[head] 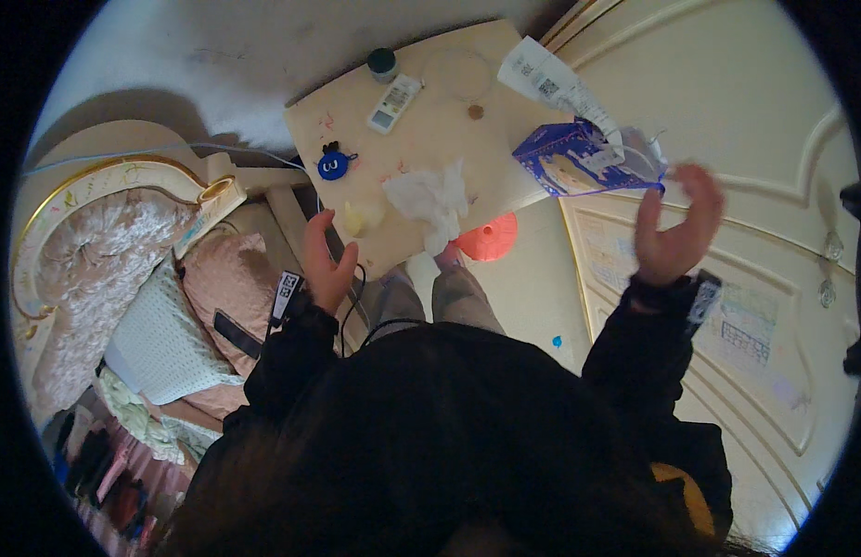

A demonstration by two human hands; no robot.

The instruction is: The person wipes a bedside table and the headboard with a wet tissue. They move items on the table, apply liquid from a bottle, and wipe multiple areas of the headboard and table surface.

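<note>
My left hand [328, 261] is raised by the near left corner of a light wooden table [430, 132], fingers apart, holding nothing. At the table's right side, my blurred right hand [674, 233] has the corner of a purple printed plastic bag [570, 163] between thumb and forefinger. The bag tilts out past the table edge, and a long white paper slip [552, 80] with printed codes sticks up from it. Crumpled white tissue [430, 198] lies on the table, with a small pale yellow piece [354, 219] near my left hand.
Farther back on the table are a white remote control [394, 104], a dark-lidded jar [382, 65], a blue round trinket [332, 166] and a brown disc [476, 111]. A red round lid-like object [489, 238] is below. Cream cabinet doors [723, 104] stand right; a bed with pillows [225, 278] lies left.
</note>
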